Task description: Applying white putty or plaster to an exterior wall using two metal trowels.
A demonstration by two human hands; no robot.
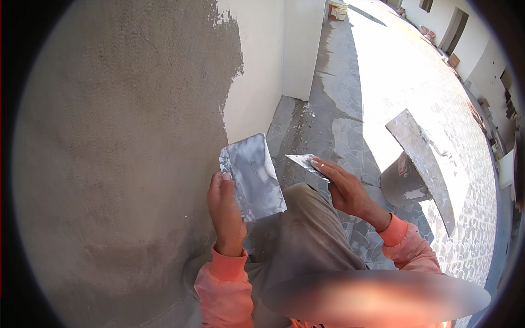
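My left hand [225, 205] is closed around the near left edge of a flat metal plate [252, 177], its face smeared with grey and white plaster. A small ridge of white plaster lies along the plate's right edge. To the right, my right hand [350, 188] grips a thin putty knife [309, 162], its white-smeared blade pointing left toward the plate without touching it. On my left rises a wall, with rough grey-brown plaster [136, 120] over most of it and smooth white coating [254, 71] beyond a ragged edge.
A dark bucket [403, 183] stands on the patterned floor tiles [350, 142] to my right, with a long plaster-crusted board [424, 164] lying slanted across its top. A white wall corner [302, 49] juts out ahead. Another bucket [337, 10] stands farther off, beside the sunlit paving.
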